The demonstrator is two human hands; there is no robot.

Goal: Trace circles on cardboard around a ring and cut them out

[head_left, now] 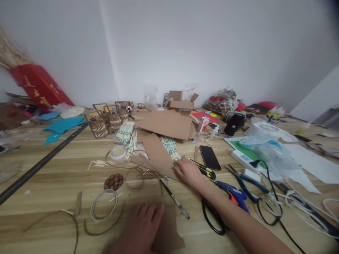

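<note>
Brown cardboard, head view: the cardboard strip (158,157) lies aslant ahead of you, over the green-printed stick packs (171,148). Your right hand (188,173) is at its near right edge, fingers bent, presumably to steady or lift it; whether they grip, you cannot be credited either way, as the fingertips are unclear. Your left hand (145,224) is palm down, fingers extended, grasping nothing visible, apparently for support. The phone (210,157) and glue gun (233,194) lie to your right, likely for easy reach.

Containers: a shallow round dish (104,186) holds brown balls (114,181). The red box (39,86) holds dry stalks (13,51). The open carton (181,104) stands by the wall (217,46); its contents are mostly hidden.
</note>
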